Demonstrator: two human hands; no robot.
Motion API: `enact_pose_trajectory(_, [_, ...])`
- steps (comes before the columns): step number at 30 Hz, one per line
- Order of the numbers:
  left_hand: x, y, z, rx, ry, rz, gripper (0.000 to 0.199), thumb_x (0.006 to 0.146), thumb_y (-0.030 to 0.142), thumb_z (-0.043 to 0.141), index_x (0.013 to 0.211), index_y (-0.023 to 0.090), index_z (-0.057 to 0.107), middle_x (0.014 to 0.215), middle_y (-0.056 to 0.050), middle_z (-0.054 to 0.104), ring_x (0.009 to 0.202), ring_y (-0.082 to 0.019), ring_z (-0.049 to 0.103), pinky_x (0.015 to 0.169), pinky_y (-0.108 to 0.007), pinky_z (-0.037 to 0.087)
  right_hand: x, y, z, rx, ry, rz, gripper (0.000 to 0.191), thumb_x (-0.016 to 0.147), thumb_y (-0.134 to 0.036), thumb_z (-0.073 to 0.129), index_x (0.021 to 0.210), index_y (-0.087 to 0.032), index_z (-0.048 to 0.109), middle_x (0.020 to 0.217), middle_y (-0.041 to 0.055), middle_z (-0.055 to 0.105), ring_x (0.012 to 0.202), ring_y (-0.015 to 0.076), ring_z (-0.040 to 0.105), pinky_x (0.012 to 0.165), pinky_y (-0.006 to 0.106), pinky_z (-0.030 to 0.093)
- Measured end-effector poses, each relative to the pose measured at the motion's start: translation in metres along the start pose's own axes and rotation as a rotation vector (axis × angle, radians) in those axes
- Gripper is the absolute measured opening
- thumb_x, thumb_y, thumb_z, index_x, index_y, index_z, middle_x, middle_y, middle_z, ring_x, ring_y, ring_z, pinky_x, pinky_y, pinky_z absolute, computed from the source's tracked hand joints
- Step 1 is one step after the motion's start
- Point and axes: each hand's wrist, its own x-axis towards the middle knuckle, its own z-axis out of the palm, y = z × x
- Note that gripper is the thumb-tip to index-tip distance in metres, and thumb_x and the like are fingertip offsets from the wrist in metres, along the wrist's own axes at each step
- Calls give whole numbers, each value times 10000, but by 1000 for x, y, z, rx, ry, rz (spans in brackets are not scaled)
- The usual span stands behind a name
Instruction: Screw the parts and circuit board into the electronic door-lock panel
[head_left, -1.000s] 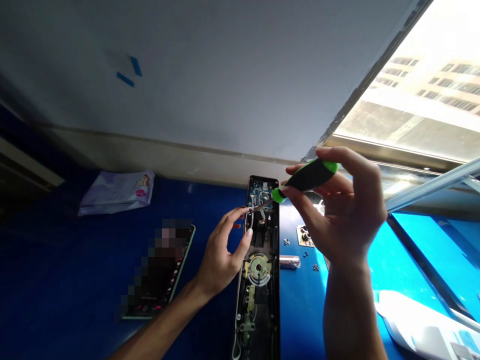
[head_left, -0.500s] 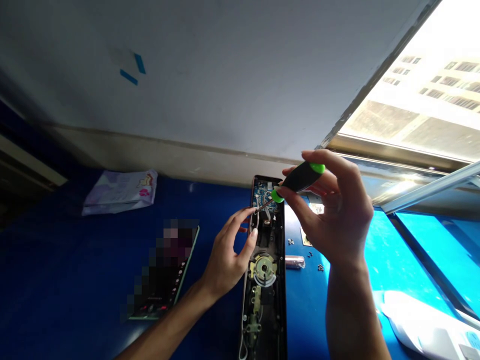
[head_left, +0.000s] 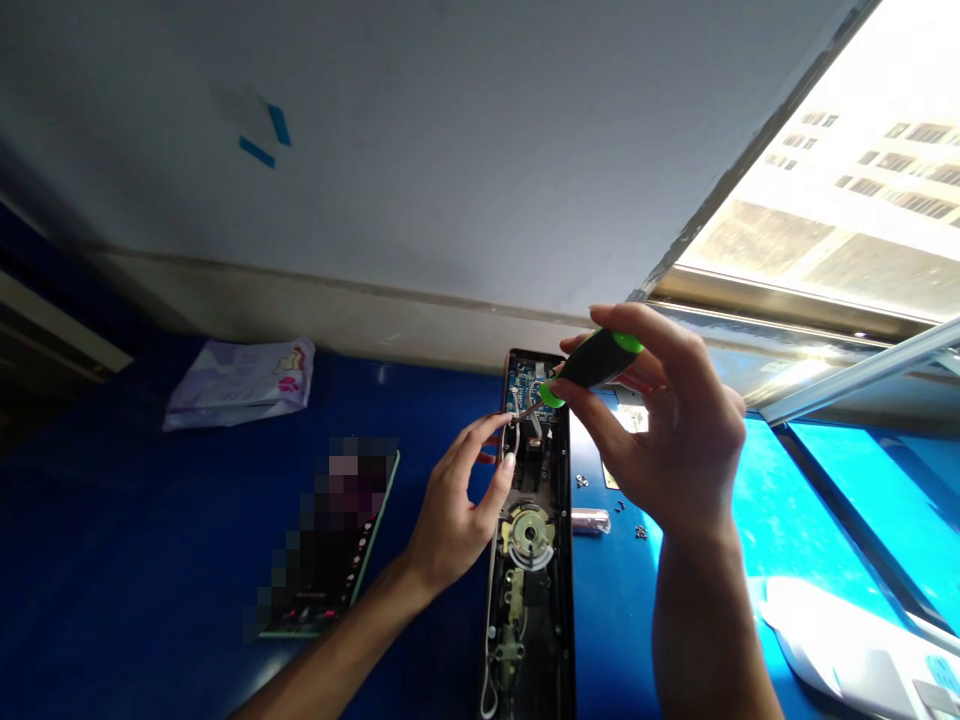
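Note:
My right hand (head_left: 671,430) is closed around a black and green screwdriver (head_left: 594,362), its shaft slanting down to the left. The tip reaches the upper left edge of a long black housing (head_left: 551,620), which looks like part of an electronic door lock. A blue circuit board (head_left: 526,378) sits at the housing's far end, with pale wires running from it. My left hand (head_left: 461,505) rests at the housing's left edge, thumb and index finger apart. Its index fingertip is beside the screwdriver tip. Below lies a round yellowish mechanism (head_left: 530,536).
Small screws (head_left: 641,532) lie in groups right of the housing, near a shiny cylinder (head_left: 591,521). A phone (head_left: 337,550) and a white-purple packet (head_left: 240,384) are on the left of the blue table (head_left: 202,520). A white object (head_left: 832,640) stands at lower right, near the window.
My right hand and the screwdriver handle have shifted very slightly left. My left hand stays practically where it was.

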Motion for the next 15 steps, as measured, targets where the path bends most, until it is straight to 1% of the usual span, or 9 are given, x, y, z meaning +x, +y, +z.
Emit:
enact_pose_trajectory(5, [1, 0, 0, -6, 3, 6, 384, 1041, 289, 565, 1425, 288, 562, 1442, -68, 634, 1200, -210, 674, 1002, -362, 581, 2, -3, 0, 5, -39, -58, 670, 865, -25, 740, 1440, -337, 596, 1307, -6, 744, 1097, 222, 768, 955, 393, 663])
enact_pose_trajectory(10, [1, 0, 1, -1, 5, 18, 387, 1037, 275, 573, 1424, 285, 561, 1429, -66, 643, 1180, -209, 687, 991, -357, 586, 3, -7, 0, 48, -105, -96, 655, 898, -16, 698, 1467, -318, 577, 1334, -3, 739, 1147, 202, 748, 979, 360, 652])
enact_pose_trajectory(15, [2, 1, 0, 7, 8, 21, 389, 1039, 280, 572, 1427, 285, 561, 1426, -71, 643, 1163, -209, 693, 990, -361, 590, 3, -5, 2, 58, -86, -100, 597, 927, -55, 678, 1454, -319, 589, 1318, 12, 746, 1127, 216, 756, 968, 387, 656])
